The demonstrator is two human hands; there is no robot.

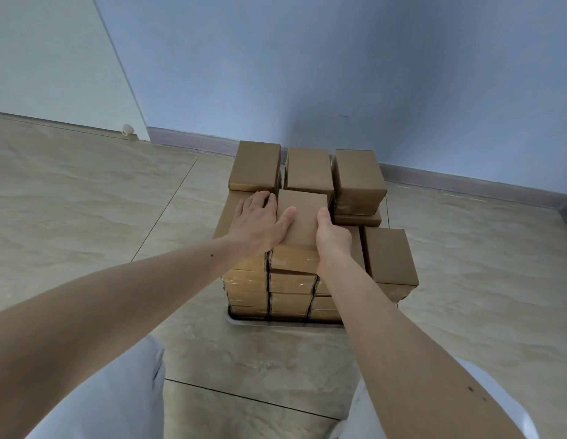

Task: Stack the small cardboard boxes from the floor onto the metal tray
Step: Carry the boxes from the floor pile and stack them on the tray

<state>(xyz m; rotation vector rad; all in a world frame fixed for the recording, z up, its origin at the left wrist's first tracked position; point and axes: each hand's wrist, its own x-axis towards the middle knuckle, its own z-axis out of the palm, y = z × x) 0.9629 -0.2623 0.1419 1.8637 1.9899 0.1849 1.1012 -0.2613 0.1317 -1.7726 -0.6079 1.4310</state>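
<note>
No label or writing can be read on any box; the near faces show only glossy clear tape. At the frame's centre the small cardboard boxes [310, 280] stand stacked in columns on the metal tray [275, 322], whose rim shows just below them. Both hands grip the top middle box [302, 217] (left hand [260, 221] with thumb on the lid, fingers over its left edge; right hand [331, 237] clasping its right side). The tray sits on a beige marbled tile floor [85, 201], close to a pale blue wall [339, 74]; a door [47, 58] fills the upper left.
</note>
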